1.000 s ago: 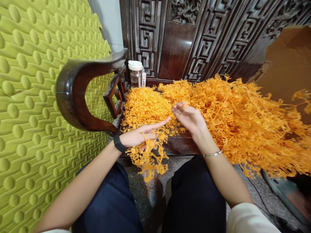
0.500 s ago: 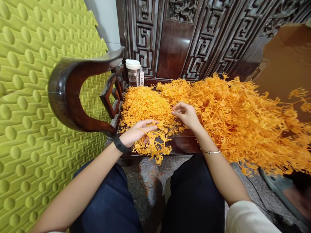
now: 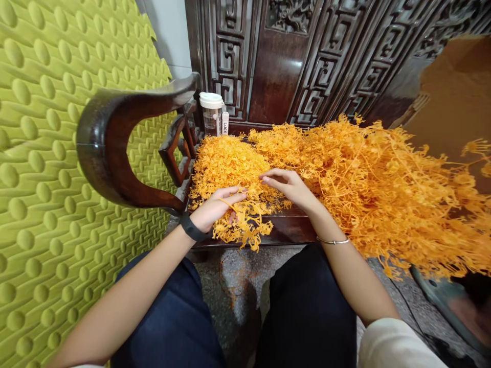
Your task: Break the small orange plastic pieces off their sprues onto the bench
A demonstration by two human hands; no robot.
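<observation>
The left hand [image 3: 215,209] is curled around a loose bunch of orange plastic sprigs [image 3: 243,227], which hangs over the front edge of the dark carved wooden settee seat [image 3: 287,232], near its left end. A black wristband [image 3: 191,227] sits on that wrist.

The right hand [image 3: 289,186] lies palm down just behind and to the right of the bunch, fingers close together and slightly bent, the fingertips touching scattered orange pieces. Whether it pinches one cannot be told. A thin silver bracelet [image 3: 333,240] circles its wrist.

Behind the left hand, at the seat's left end, is a dense mound of small orange plastic pieces [image 3: 226,163]. A far larger heap of long orange plastic branches [image 3: 383,189] covers the middle and right of the seat and spills over its front edge.

A clear cup with a white lid [image 3: 211,115] stands in the back left corner, beside the curved dark wooden armrest [image 3: 115,148]. A green bumpy foam mat [image 3: 46,153] stands to the left of the settee.
</observation>
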